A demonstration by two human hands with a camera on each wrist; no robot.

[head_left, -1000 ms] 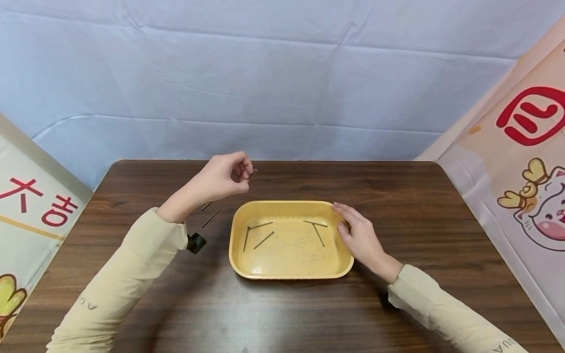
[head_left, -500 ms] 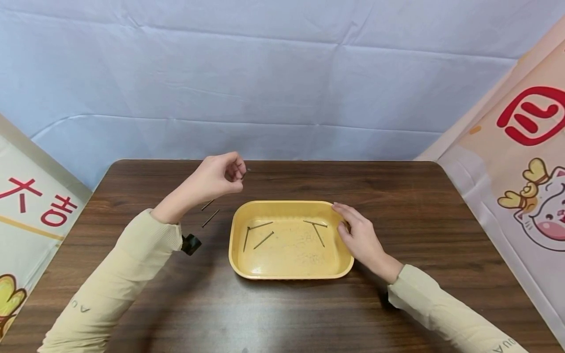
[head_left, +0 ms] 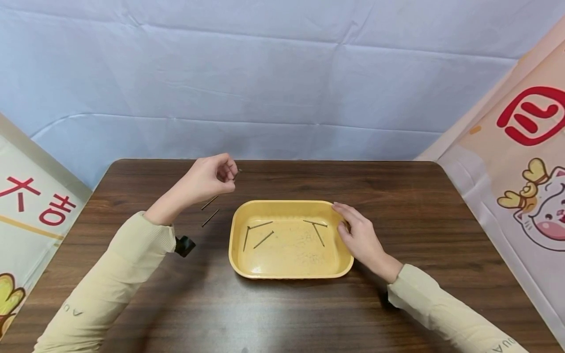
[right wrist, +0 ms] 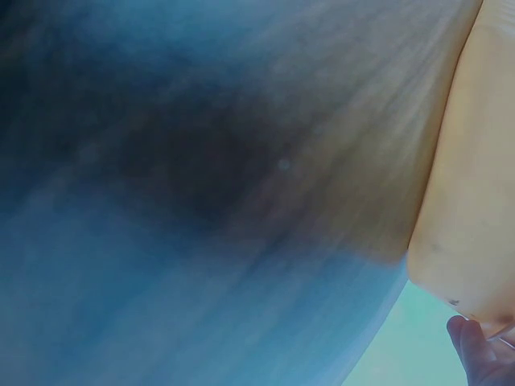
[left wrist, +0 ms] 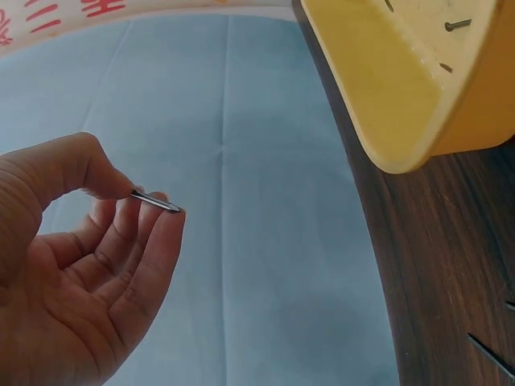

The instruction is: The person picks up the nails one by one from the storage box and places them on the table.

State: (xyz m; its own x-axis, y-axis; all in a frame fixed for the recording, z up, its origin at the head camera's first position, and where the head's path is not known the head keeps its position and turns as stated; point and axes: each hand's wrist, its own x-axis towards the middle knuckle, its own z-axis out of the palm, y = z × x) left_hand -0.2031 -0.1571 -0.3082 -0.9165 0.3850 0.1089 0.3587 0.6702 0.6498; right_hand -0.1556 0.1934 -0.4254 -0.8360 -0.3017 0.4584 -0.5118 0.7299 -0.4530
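My left hand (head_left: 207,176) is raised over the back left of the table, pinching a nail (left wrist: 156,200) between thumb and fingertip. In the left wrist view the nail spans the gap between them, and the other fingers curl loosely behind. My right hand (head_left: 363,240) holds the right end of the yellow plastic tray (head_left: 291,275), its fingers and thumb at the rim. Inside the tray lie several loose nails (head_left: 264,239), some at the left and some at the right. Only part of the right hand (right wrist: 476,354) shows in the right wrist view, beside the tray wall.
Two nails lie on the dark wooden table (head_left: 273,318): one nail (head_left: 210,218) left of the tray, another nail (head_left: 209,202) just behind it, below the left hand. A black wrist-worn piece (head_left: 184,246) shows beside the left cuff. A pale blue cloth (head_left: 282,88) hangs behind the table.
My left hand has drifted left, away from the tray, still pinching the nail; more of the rear table nail shows now. The right hand and the tray have not moved.
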